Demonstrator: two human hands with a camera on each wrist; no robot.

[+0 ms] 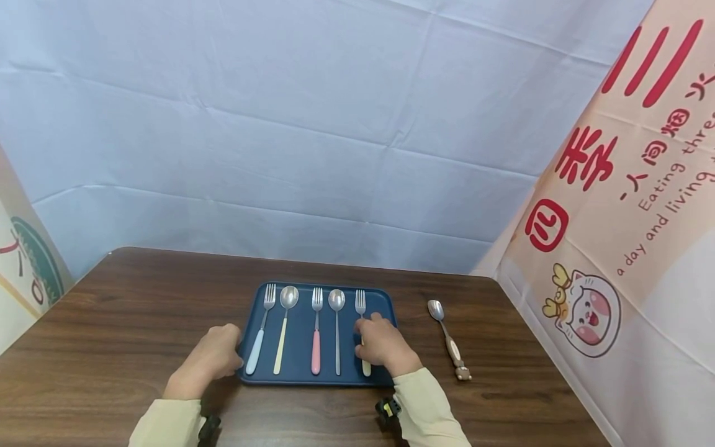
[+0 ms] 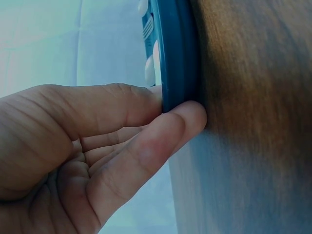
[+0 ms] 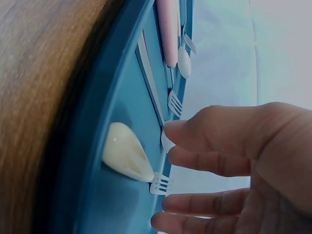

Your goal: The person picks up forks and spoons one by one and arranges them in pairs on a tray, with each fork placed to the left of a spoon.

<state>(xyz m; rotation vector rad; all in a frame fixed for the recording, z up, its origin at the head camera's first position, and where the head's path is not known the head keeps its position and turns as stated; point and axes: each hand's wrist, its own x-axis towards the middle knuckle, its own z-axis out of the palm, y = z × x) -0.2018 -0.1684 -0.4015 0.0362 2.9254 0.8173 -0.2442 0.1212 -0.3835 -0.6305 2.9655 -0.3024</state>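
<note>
A dark blue tray point(image 1: 298, 347) lies on the table with forks and spoons side by side in it. My left hand point(image 1: 215, 354) pinches the tray's left edge between thumb and fingers, as the left wrist view shows. Over the rightmost fork point(image 1: 365, 366), which has a cream handle, hovers my right hand point(image 1: 383, 343); in the right wrist view its fingers are parted with nothing between them. From the left the others are a blue-handled fork point(image 1: 255, 351), a yellow-handled spoon point(image 1: 281, 344), a pink-handled fork point(image 1: 316, 351) and an all-metal spoon point(image 1: 337, 335).
Right of the tray, a spoon point(image 1: 452, 347) with a brown, bear-ended handle lies on the wooden table point(image 1: 128, 310). A pale cloth point(image 1: 290, 124) hangs behind the table, and a printed banner point(image 1: 614, 186) hangs along the right side.
</note>
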